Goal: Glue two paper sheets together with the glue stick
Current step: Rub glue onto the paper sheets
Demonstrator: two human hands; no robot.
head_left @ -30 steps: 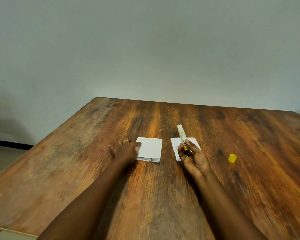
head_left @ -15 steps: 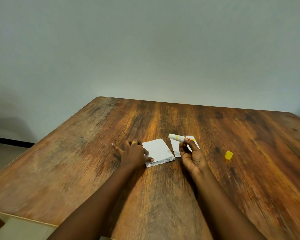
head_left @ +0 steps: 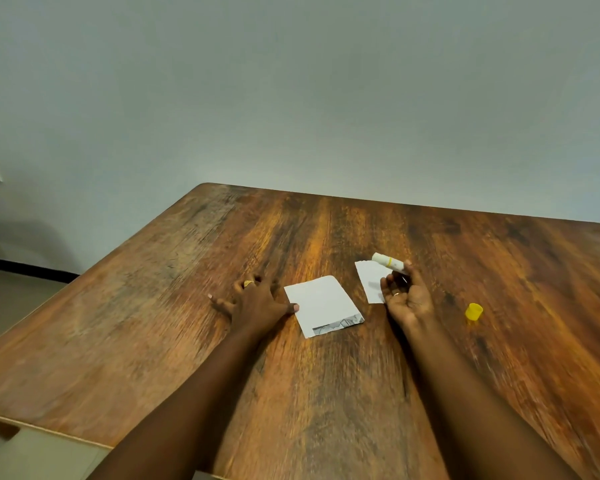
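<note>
- L hand (head_left: 253, 303) lies flat on table (head_left: 291, 393), thumb touching big sheet (head_left: 323, 304).
- R hand (head_left: 407, 299) pinches glue stick (head_left: 388, 262); cap (head_left: 474, 311) is off.
- Stick lies sideways, tip pointing left, by far edge of small sheet (head_left: 369, 282). Big sheet is just left.

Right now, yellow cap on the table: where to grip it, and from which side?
Pinch the yellow cap across its round side wall, coming down from above. It's a short cylinder alone on the table, with bare wood all round. Which end faces up I can't tell. The right hand, nearest, holds the glue stick.
</note>
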